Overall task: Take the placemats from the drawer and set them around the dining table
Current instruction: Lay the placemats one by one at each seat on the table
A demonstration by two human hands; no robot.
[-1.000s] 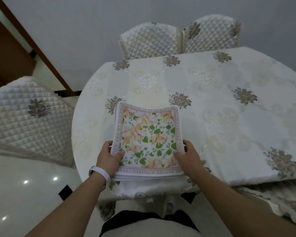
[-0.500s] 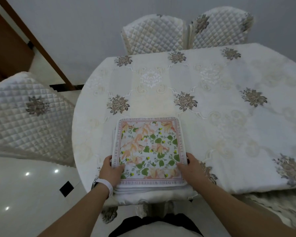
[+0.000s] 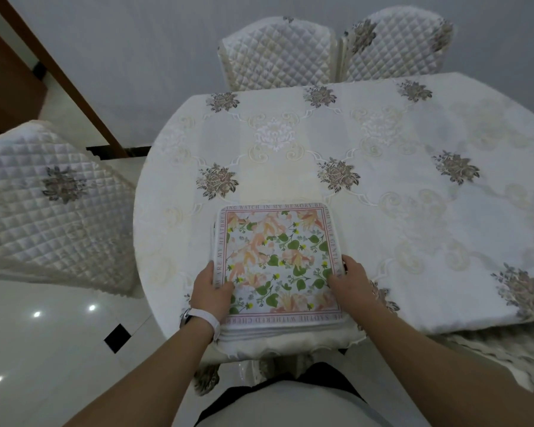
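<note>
A stack of square placemats (image 3: 278,260) with orange flowers, green leaves and a lettered border lies flat on the dining table (image 3: 398,192) at its near edge. The table wears a white embroidered cloth. My left hand (image 3: 211,292) grips the stack's left edge, thumb on top. My right hand (image 3: 349,283) grips the right edge the same way. A white band sits on my left wrist.
Two quilted white chairs (image 3: 330,47) stand at the table's far side against the wall. Another quilted chair (image 3: 50,204) stands to the left. Glossy white floor (image 3: 43,349) lies below left. A dark wooden door frame (image 3: 59,72) runs along the upper left.
The stack of placemats has come down from a tilted hold onto the table's near edge and now lies flat. Both hands stay on its sides.
</note>
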